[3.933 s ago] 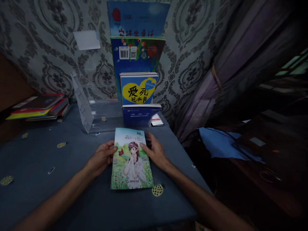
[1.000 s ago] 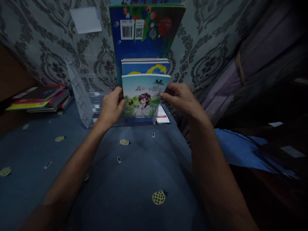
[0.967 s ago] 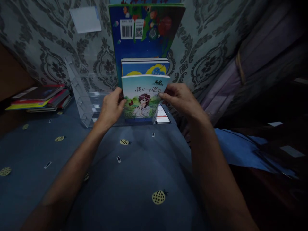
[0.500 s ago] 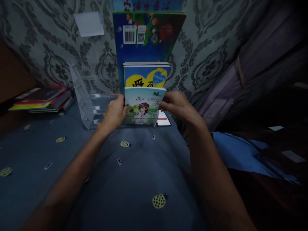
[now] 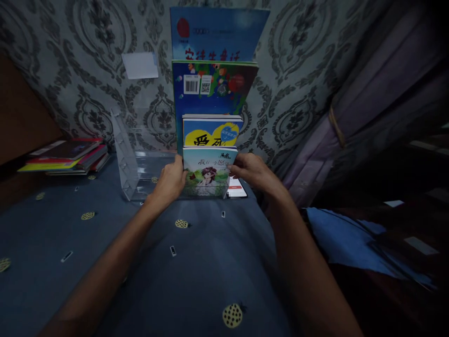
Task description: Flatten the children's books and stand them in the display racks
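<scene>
A small green book (image 5: 209, 171) with a cartoon figure on its cover stands in the front tier of a clear acrylic book rack (image 5: 124, 164). My left hand (image 5: 171, 177) grips its left edge, fingers partly hidden behind it. At the right edge, my right hand (image 5: 253, 172) pinches the cover between thumb and fingers. Behind it rise a blue and yellow book (image 5: 208, 132), a dark blue book (image 5: 217, 89) with a barcode and a tall light blue book (image 5: 220, 32), in stepped tiers.
A pile of books and magazines (image 5: 66, 157) lies at the left on the blue patterned tablecloth (image 5: 147, 271). A phone (image 5: 237, 188) with a lit screen rests right of the rack. A purple curtain (image 5: 315, 145) hangs at the right, and a white card (image 5: 140, 65) is on the wall.
The camera view has tilted up, so more of the tall light blue book shows. Both hands stay on the green book, which seems to sit in the same place.
</scene>
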A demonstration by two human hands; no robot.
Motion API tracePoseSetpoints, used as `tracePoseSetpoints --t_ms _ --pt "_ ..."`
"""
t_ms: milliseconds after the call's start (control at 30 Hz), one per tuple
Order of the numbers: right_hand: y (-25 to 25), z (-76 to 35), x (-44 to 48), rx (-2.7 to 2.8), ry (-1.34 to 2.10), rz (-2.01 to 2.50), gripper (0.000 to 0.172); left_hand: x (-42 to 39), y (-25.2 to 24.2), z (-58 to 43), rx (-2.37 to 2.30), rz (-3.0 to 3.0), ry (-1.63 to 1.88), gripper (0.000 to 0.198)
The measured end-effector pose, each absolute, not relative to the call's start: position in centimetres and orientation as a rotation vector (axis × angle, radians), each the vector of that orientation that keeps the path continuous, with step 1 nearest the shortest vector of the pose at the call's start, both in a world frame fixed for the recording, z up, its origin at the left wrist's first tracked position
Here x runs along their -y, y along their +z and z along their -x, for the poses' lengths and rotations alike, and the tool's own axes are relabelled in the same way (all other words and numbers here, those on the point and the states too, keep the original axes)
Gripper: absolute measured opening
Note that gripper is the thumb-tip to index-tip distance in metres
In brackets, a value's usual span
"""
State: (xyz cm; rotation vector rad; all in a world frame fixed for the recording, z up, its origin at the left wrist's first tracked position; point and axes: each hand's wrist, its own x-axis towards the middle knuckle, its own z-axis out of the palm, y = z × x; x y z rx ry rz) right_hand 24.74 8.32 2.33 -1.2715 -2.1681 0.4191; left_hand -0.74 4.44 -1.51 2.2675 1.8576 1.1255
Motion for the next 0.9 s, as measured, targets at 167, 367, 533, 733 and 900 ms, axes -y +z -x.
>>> tracePoseSetpoints --t_ms 167,367,533,733,900 --pt "2.5 -24.7 -8.3 2.182 0.483 1.296 0.012 -4.6 -1.7 1.0 -1.846 -2.284 1.111 0.015" --pt "3.2 -24.5 -7.6 2.234 0.326 1.419 0.010 -4.2 -1.2 0.5 -1.912 -2.248 1.030 0.015" --pt "3.6 -24.4 -7.2 2.184 0.218 1.563 0.017 -3.5 -0.7 -0.1 -2.028 -2.254 0.907 0.016" --pt "3.4 -24.1 -7.1 2.219 0.202 1.489 0.014 -3.3 -0.5 -0.5 -1.979 -2.162 0.905 0.021" --pt "3.3 -23.7 -7.4 2.194 0.158 1.514 0.009 -2.9 -0.1 -1.0 -2.017 -2.168 0.824 0.026"
